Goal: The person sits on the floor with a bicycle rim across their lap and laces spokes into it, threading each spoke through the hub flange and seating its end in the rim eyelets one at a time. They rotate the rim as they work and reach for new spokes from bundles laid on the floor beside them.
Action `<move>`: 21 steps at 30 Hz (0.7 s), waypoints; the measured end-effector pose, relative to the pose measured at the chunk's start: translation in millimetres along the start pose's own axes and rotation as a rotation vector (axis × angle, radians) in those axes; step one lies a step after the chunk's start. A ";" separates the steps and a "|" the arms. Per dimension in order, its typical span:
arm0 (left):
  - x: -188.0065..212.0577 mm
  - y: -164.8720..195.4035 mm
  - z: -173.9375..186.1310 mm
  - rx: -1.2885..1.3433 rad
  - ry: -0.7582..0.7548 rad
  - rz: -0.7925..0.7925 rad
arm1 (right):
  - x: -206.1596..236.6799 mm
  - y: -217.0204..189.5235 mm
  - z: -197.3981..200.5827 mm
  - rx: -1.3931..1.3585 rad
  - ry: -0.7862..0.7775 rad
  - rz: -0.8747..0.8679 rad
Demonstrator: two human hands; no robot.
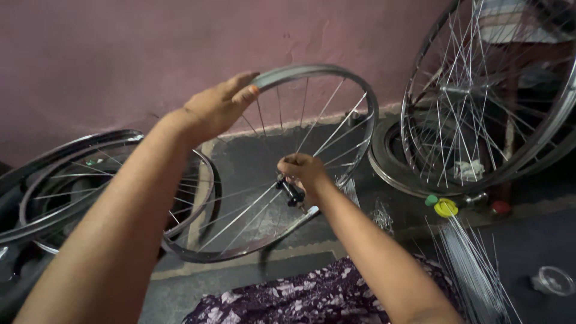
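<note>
A: Item one, the wheel in hand?

B: Bicycle wheel (312,120), bare metal rim, thin spokes, no tyre. Held up tilted, lower edge near the floor, axle line pointing roughly toward the person. Left hand (217,108) sits on the rim's upper left, fingers together and curled over the rim's edge. Right hand (305,172) is at the centre, fingers closed around the dark hub (290,192), which shows just below the knuckles.

A: Surroundings?

B: Left of the left hand's fingers, well apart: a stack of spoked rims (72,180) lying against the pink wall (120,54). Right of the right hand's fingers: a larger laced wheel (480,102) standing upright, its lower edge inside a tyre (390,162) on the floor.

A: Smaller lots?

B: Below that, a yellow cap (446,208), a green piece (431,200), a red piece (500,207). A bundle of loose spokes (474,264) fans out beside the right forearm. Clear plastic cup (552,280) at far right. Patterned purple cloth (312,297) lies under the arms.
</note>
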State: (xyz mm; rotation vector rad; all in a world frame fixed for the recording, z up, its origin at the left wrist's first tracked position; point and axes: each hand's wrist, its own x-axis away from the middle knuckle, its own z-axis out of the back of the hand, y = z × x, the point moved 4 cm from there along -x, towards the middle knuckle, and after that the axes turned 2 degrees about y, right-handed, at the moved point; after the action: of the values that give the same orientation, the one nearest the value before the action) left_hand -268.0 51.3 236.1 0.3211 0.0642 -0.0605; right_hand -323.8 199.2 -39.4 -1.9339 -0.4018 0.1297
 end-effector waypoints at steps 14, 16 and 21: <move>11.6 7.7 5.7 0.029 -0.002 0.048 | 9.5 -8.0 -3.0 0.002 -0.035 -0.002; 9.8 5.6 4.2 0.024 -0.006 0.053 | 8.2 -5.5 -1.3 -0.006 -0.035 -0.003; 10.5 3.3 4.2 0.314 -0.108 0.038 | 1.9 1.4 1.8 0.019 -0.019 -0.012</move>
State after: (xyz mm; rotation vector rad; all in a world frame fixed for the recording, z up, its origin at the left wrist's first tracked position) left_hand -257.2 52.5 240.3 0.6323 -0.0596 -0.0499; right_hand -322.2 201.0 -41.2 -1.9126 -0.4229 0.1437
